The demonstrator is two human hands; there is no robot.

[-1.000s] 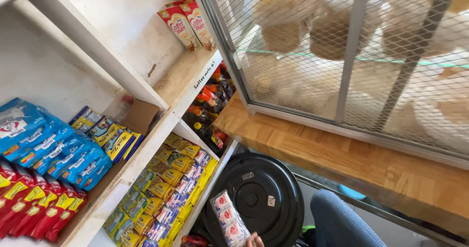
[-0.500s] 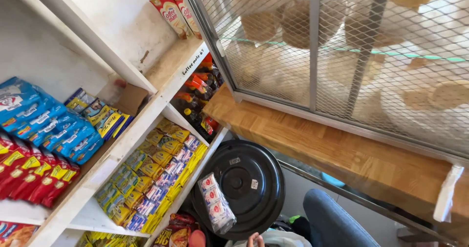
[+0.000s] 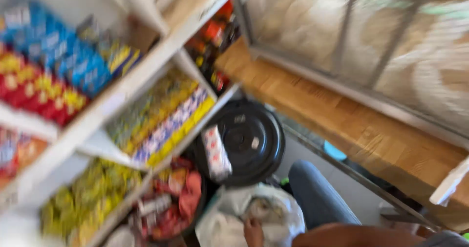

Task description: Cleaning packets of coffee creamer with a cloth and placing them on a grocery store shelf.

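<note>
The view is blurred by motion. My right hand (image 3: 253,230) comes in from the lower right with its forearm (image 3: 351,237) and rests at the mouth of a white plastic bag (image 3: 222,225) on the floor. Whether its fingers hold anything cannot be made out. A white and red packet (image 3: 217,152) stands upright just above the bag, in front of a black round lid (image 3: 254,139). My left hand is out of view. My knee in blue jeans (image 3: 317,198) is right of the bag.
White shelves (image 3: 122,93) at the left hold rows of blue, red, yellow and green snack packets. A wooden counter (image 3: 361,125) with a wire mesh screen (image 3: 371,37) above it runs along the right. A bin of red packets (image 3: 168,205) sits beside the bag.
The view has tilted down and moved closer, so the lower shelves, the white bag and my right hand and forearm now show. The top shelf with its red boxes has left the view.
</note>
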